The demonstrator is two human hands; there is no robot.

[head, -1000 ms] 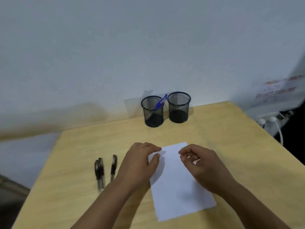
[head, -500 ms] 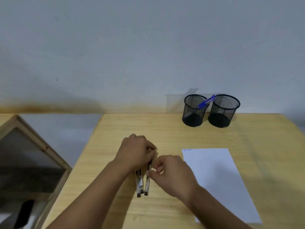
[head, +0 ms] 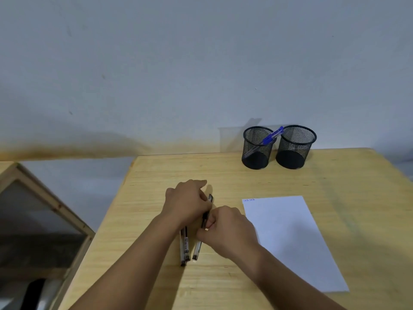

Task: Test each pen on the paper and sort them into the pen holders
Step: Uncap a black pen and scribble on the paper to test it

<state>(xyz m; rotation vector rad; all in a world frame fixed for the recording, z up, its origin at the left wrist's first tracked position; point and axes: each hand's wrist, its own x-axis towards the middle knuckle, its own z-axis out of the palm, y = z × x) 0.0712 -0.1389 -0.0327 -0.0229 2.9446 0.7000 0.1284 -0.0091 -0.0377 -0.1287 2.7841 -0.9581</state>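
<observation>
Both hands are working together near the left edge of the tabletop point(head: 335, 175), over a small group of pens. The left hand point(head: 187, 202) is lying knuckles-up across the upper ends of two pens point(head: 185, 247) that are lying side by side, touching one another, with their lower ends sticking out below the wrist; its fingers are curling down over them, though whether they are actually gripping the pens is hidden by the back of the hand. The right hand point(head: 228, 229) is sitting just beside it, its fingers curling and pinching the middle of a third pen point(head: 202, 227), a clear-barrelled one with a dark cap. That pen is lying slightly tilted, its capped end pointing toward the far edge and showing between the two hands, its other end resting on the wood just right of the pair.

A white sheet of paper point(head: 290, 238) is lying flat on the tabletop to the right of the hands, with a small blue scribble point(head: 248, 200) at its far left corner. Along the far edge, two black mesh pen holders point(head: 279, 148) are standing upright, just beside each other. A blue pen point(head: 271, 136) is leaning in the left holder, its top tilting toward the right one.
</observation>
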